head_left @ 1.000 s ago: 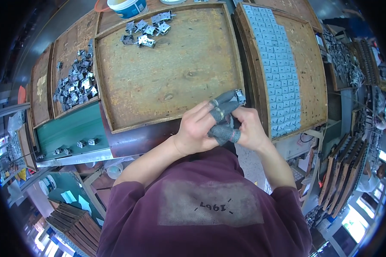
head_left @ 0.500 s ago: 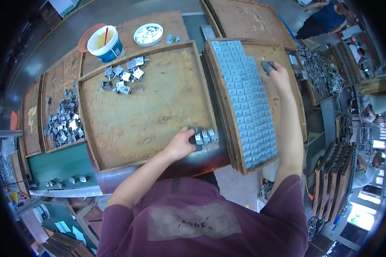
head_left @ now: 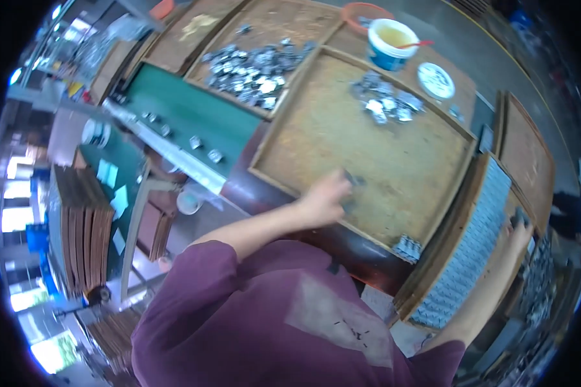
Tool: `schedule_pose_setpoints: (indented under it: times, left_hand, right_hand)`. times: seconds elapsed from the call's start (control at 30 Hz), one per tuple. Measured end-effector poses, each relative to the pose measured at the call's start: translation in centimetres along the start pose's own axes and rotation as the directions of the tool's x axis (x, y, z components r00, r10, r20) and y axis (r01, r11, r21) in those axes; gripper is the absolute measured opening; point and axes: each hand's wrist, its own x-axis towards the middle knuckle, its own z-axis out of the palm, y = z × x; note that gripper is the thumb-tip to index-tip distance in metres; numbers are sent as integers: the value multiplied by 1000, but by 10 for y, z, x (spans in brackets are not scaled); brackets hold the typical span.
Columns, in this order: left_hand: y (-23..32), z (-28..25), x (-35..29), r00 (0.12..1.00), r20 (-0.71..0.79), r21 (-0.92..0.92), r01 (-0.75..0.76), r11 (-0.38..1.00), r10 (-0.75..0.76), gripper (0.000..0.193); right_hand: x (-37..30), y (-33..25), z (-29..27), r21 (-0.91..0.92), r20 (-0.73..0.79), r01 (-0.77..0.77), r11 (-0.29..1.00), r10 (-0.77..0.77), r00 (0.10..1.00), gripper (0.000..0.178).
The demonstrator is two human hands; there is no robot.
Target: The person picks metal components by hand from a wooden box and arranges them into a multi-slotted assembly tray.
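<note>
My left hand [head_left: 332, 197] is over the near left part of a shallow wooden tray [head_left: 368, 171]. Its fingers are curled and wear dark coverings; motion blur hides whether anything is in them. A short row of small boxy metal parts [head_left: 407, 248] stands at this tray's near right corner. At its far side lies a loose group of similar shiny parts [head_left: 384, 100]. My right hand [head_left: 518, 231] is over the right-hand wooden tray, beside close rows of grey metal parts [head_left: 468, 258]. Its dark-covered fingers are drawn together; what they hold, if anything, is hidden.
A heap of metal parts [head_left: 258, 71] fills a tray at far left. Several parts sit along a green surface [head_left: 181, 116]. Behind the middle tray stand a white-and-blue bucket [head_left: 390, 48] with a red stick and a round white dish [head_left: 436, 80]. Stacked boards [head_left: 81, 226] stand at left.
The view has swung to the left. My left hand has let go of the row of metal parts and moved left across the tray. My right hand is still over the right-hand tray.
</note>
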Motion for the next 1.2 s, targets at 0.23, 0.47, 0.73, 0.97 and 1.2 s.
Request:
schedule_pose_setpoints:
  times: [0.23,0.47,0.73,0.97,1.2]
  left_hand:
    - [-137,-170,-101,510,-552,271,858,437,-660,31]
    - [-189,-152,-122,550,-432,-8,790,613,-715,29]
    - [5,-108,-58,963,-106,-919,0,394,-247,43]
    - [59,-78,-39,995,42,-924,6,382,86,40]
    - [83,-67,-35,977,120,-844,7,537,176,39]
  right_hand:
    - [-148,-85,83,101,372,-33,994,-7,928,34]
    - [-286,-109,164,130,439,-145,981,74,896,31]
    - [-375,-149,223,279,579,-193,940,-4,815,32]
    - [-386,-186,209,-146,691,475,868,-254,676,35]
    - [-385,-187,198,-262,641,743,616,-464,611,30]
